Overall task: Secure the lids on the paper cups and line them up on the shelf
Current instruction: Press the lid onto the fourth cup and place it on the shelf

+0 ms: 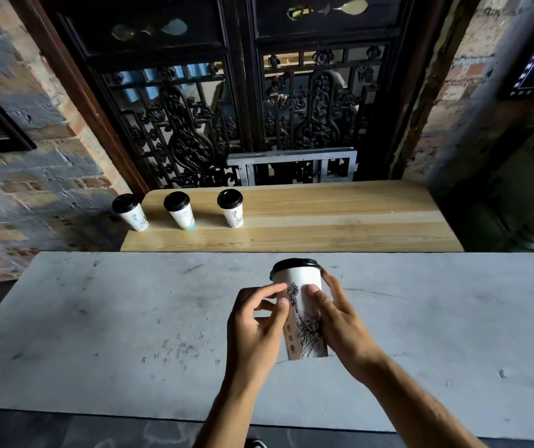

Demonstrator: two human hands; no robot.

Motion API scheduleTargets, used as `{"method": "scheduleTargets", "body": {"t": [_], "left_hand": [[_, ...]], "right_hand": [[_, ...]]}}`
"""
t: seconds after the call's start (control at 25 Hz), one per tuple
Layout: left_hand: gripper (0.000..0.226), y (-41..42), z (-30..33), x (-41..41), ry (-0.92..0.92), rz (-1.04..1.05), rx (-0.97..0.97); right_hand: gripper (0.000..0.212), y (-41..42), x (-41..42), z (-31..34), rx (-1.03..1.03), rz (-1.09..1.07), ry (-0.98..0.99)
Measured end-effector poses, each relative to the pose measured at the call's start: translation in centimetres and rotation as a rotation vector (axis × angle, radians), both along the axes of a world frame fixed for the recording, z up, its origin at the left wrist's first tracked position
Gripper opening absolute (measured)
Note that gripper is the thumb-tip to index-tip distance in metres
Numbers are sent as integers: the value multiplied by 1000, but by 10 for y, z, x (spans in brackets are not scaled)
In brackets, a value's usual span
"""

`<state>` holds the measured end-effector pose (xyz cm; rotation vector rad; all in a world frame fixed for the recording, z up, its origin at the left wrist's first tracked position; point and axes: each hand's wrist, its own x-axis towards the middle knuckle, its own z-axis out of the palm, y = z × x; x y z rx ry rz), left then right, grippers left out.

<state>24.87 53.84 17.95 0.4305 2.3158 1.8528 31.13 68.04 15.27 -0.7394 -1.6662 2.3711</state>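
Observation:
A white paper cup (301, 315) with a black drawing and a black lid (294, 265) is held above the grey table (97, 318). My right hand (340, 321) grips its right side, thumb on the front. My left hand (257, 321) touches its left side with thumb and fingertips. On the wooden shelf (323, 218) behind the table stand three lidded cups in a row at the left: one (131, 211) at the shelf's left end, one (179, 210) in the middle, one (231, 208) to the right.
The shelf's right two thirds is bare wood. Behind it stands a dark carved lattice door (226, 124) with a metal frame (291, 166) at its foot. Brick walls flank both sides. The table's near edge runs along the bottom.

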Motion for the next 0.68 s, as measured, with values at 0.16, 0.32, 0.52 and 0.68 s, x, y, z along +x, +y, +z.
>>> {"method": "scheduleTargets", "body": {"t": [0.16,0.32,0.52,0.68], "left_hand": [[26,-2,-2,-7,-36,36,37],[31,-1,2,-9,22,25,26],[41,0,7,-11,45,48,17],[31,2,8,-12,-48,79,61]], "right_hand": [[41,12,2,5,-70,12,16],[55,17,3,11,-116,12,39],[43,17,2,13,-133,4,29],[32,18,2,20,-93,65,30]]}}
